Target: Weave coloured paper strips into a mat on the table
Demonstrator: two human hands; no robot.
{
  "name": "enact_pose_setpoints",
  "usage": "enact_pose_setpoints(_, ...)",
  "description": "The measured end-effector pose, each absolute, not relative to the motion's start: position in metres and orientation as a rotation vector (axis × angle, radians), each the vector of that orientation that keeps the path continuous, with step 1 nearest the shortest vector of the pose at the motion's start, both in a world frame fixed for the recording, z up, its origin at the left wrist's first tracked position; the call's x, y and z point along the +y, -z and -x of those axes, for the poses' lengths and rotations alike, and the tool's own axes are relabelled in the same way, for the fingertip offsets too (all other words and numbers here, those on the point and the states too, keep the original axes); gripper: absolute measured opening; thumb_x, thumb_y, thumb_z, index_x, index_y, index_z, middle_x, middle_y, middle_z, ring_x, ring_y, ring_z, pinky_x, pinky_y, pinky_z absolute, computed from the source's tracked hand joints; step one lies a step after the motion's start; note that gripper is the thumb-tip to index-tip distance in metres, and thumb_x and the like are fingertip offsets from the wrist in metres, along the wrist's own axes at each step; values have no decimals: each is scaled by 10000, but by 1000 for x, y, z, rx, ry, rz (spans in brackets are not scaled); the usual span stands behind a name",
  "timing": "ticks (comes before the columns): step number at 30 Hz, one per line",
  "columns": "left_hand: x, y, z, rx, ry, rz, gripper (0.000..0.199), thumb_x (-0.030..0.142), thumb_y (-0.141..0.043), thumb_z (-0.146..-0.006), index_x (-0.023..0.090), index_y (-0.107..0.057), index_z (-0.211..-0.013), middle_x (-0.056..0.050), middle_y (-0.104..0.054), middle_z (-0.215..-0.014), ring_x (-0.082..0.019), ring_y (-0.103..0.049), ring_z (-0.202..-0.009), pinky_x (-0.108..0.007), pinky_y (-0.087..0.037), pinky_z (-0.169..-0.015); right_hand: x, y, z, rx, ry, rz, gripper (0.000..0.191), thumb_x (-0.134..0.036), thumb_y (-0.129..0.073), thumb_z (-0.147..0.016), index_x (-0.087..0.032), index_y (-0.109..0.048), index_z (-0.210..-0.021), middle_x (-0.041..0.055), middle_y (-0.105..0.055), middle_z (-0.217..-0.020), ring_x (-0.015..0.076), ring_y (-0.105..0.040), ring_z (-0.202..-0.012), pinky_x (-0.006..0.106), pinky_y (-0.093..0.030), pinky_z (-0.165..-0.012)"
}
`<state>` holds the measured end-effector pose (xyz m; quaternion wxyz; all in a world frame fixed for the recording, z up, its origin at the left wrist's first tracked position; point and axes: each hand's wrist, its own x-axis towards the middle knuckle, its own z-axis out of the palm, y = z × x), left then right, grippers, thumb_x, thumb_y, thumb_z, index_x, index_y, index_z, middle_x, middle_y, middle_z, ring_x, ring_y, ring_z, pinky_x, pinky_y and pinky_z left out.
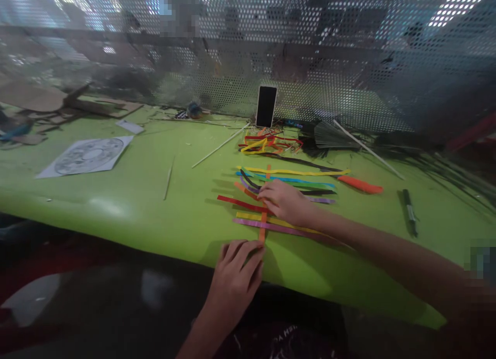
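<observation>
– Grip of the left hand (236, 271) first: how is it?
– Nearly closed, thumb and forefinger on the near end of the orange strip (262, 232).
– And where does that strip lie?
– On the green bench (116, 204), running away from the left hand and crossing other coloured strips.
– Which ones come nearest?
– A pink strip (248, 223), then a yellow strip (244, 215), then a red strip (232, 200).
– What of the right hand (289, 201)?
– Its fingers are bunched over the orange strip's middle. Whether they pinch a strip or only press, I cannot tell.
– Anything beside it?
– A black strip (248, 180) curls up just past the fingertips, and a dark marker (409, 213) lies well off to the right.
– Farther back?
– Paper with a round drawing (89, 155) at left, then a phone (266, 107) propped upright before a mesh panel (232, 64).
</observation>
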<state>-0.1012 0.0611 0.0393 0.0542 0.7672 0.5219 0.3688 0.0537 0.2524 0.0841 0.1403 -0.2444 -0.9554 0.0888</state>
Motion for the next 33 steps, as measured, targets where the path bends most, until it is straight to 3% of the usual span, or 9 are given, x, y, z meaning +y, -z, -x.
enact_pose_setpoints(8,63,-39,101,1563,-1134,-2316,256,76,-557,-975,172,-645,-1196,-77,-705,-1167,-259,-587,-1032,-426,-454,-892,245,-77,-47,-2779,-275,689,194,-100,-575,-930,-128,-756,-996,138,-726,-1073,246,-631,-990,401,-501,-909)
enact_pose_setpoints(18,63,-40,99,1592,-1144,-2299,263,67,-566,-967,179,-652,-1189,-78,-699,-1167,-259,-585,-1021,-434,-461,-871,243,-91,-50,-2777,-282,724,220,-115,-567,-939,-125,-751,-1058,152,-722,-1096,259,-638,-1033,420,-493,-947)
enact_pose_setpoints(25,76,-54,116,1552,-1183,-2346,233,65,-572,-976,155,-660,-1172,-90,-688,-1127,-258,-578,-1068,-432,-504,-926,261,-93,-77,-2719,-227,1005,233,-151,-551,-951,-190,-764,-1035,97,-741,-992,243,-648,-929,386,-513,-860)
enact_pose_setpoints(29,89,-60,115,1508,-1155,-2444,205,87,-588,-978,141,-663,-1160,-92,-695,-1112,-271,-576,-1100,-459,-504,-973,252,-82,-76,-2727,-190,970,268,-110,-558,-933,-175,-759,-1097,117,-733,-1118,261,-632,-1041,421,-506,-942)
enact_pose_setpoints(33,87,-55,106,1463,-1108,-2459,154,69,-583,-964,131,-672,-1074,-108,-693,-1096,-280,-587,-1082,-449,-531,-919,243,-80,-75,-2720,-192,925,255,-98,-559,-933,-156,-750,-1091,125,-725,-1124,263,-616,-1047,439,-506,-953)
